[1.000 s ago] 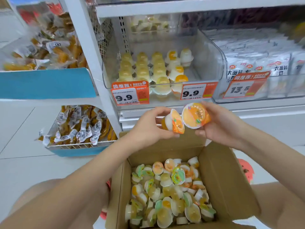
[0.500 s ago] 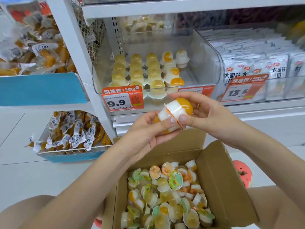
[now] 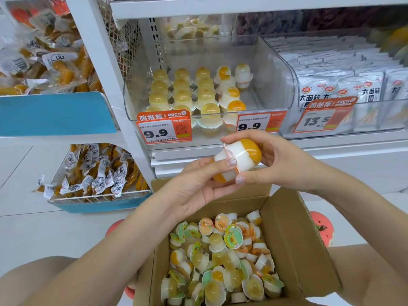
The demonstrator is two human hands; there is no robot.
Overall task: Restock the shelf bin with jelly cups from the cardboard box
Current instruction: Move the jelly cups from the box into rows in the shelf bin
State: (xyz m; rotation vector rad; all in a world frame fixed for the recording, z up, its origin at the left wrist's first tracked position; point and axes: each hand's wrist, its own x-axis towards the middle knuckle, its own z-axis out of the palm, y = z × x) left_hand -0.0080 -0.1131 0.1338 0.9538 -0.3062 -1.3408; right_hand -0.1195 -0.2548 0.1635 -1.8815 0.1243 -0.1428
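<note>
Two white-and-orange jelly cups are pressed lid to lid between my hands, in front of the shelf edge. My right hand (image 3: 284, 161) grips the upper jelly cup (image 3: 245, 154). My left hand (image 3: 196, 184) cradles the lower jelly cup (image 3: 220, 176), thumb over the joint. Below them stands the open cardboard box (image 3: 293, 237) with several loose jelly cups (image 3: 223, 259). The clear shelf bin (image 3: 277, 85) above holds rows of upright jelly cups (image 3: 194, 89).
Orange price tags (image 3: 164, 127) hang on the bin's front lip. A neighbouring clear bin (image 3: 344, 93) at right holds white snack packets. Blue-fronted wire baskets (image 3: 97, 180) of wrapped snacks stand at left. White floor lies around the box.
The two cups, held apart with lids facing me a second ago, have been turned and brought together lid to lid. Both hands have stayed in front of the shelf edge.
</note>
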